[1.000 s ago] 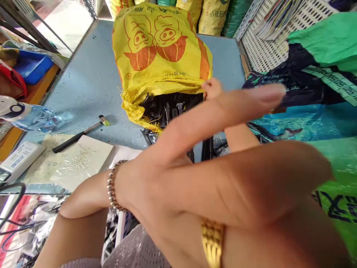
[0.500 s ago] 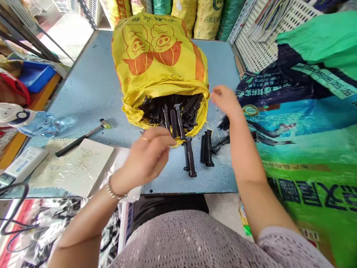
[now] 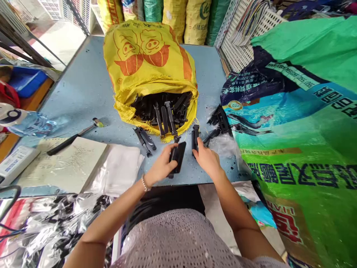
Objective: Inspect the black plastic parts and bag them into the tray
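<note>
In front of the sack, my left hand (image 3: 162, 163) is closed around a black plastic part (image 3: 180, 157), long and narrow, of a kind I cannot make out. My right hand (image 3: 206, 156) has its thumb and fingers on another upright black part (image 3: 195, 136) lying to the right. A yellow woven sack (image 3: 153, 56) printed with pig faces lies with its mouth towards me, and many similar black parts (image 3: 164, 113) fill the opening. Another black part (image 3: 144, 140) rests on the table left of my left hand. More black parts (image 3: 219, 119) lie beyond my right hand.
Left on the blue table (image 3: 83, 85) are a hammer (image 3: 74, 139), a pale board (image 3: 80, 160), white cloth (image 3: 119, 167), a white box (image 3: 18, 163) and a plastic bottle (image 3: 30, 123). A large green sack (image 3: 292, 149) covers the right side. A white basket (image 3: 240, 48) stands behind it.
Both hands have come down to the table near its front edge and taken hold of black parts. My right hand has left the sack's right side. The view has shifted slightly.
</note>
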`<state>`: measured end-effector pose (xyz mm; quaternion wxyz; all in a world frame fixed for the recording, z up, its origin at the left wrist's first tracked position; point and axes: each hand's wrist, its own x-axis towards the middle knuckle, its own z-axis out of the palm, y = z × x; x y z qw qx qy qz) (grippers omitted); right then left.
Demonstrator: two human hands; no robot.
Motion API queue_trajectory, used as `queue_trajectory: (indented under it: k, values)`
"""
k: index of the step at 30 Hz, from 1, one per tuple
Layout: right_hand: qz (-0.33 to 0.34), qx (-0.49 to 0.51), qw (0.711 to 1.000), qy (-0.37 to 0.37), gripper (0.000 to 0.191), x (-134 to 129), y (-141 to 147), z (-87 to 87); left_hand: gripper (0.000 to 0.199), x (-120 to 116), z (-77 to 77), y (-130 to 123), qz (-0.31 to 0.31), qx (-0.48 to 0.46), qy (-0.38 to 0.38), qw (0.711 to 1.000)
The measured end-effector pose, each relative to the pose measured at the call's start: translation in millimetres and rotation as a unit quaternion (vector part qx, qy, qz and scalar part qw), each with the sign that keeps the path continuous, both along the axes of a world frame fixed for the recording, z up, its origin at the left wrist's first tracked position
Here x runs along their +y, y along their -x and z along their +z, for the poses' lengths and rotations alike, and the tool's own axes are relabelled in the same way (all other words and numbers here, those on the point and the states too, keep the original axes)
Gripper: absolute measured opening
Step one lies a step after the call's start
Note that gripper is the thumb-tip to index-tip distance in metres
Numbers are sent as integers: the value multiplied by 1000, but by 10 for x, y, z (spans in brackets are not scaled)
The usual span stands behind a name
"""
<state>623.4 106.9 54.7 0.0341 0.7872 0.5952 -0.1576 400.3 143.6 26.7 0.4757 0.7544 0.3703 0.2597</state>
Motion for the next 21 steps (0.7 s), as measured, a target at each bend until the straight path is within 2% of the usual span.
queue_trajectory:
  k: [2, 4, 6, 7, 9, 11, 12, 14, 16, 17, 19, 21]
  values:
    - [-30, 87, 996, -23, 59, -23, -69, -40, 67, 345, 280, 151, 63, 11, -81, 995]
    - [-73, 240, 967, -50, 57, -85, -132, -76, 64, 740, 523, 213, 145, 22, -167, 975]
    - [-98, 370, 919, -92, 59, -210, -123, -86, 64, 971, 657, 199, 217, 26, -209, 953]
    - [-97, 393, 906, -124, 60, -296, -75, -77, 64, 974, 672, 170, 226, 21, -204, 952]
    - [-66, 354, 911, -202, 60, -490, 110, -39, 68, 747, 602, 91, 181, -21, -116, 976]
    - [6, 293, 921, -256, 56, -660, 356, 10, 72, 332, 443, 15, 113, -83, 35, 989]
    - [52, 290, 920, -260, 54, -715, 467, 34, 70, 117, 355, -8, 102, -107, 97, 984]
    - [137, 350, 899, -225, 43, -734, 605, 71, 63, -234, 213, -5, 125, -147, 192, 962]
    - [158, 403, 877, -208, 30, -616, 614, 84, 57, -433, 148, 64, 160, -183, 266, 933]
    - [156, 396, 877, -222, 27, -513, 587, 76, 56, -484, 142, 113, 167, -205, 303, 916]
    - [173, 323, 889, -275, 27, -267, 529, 32, 56, -533, 162, 214, 153, -243, 345, 894]
    - [231, 249, 891, -303, 31, -37, 528, -44, 56, -559, 195, 287, 128, -268, 350, 889]
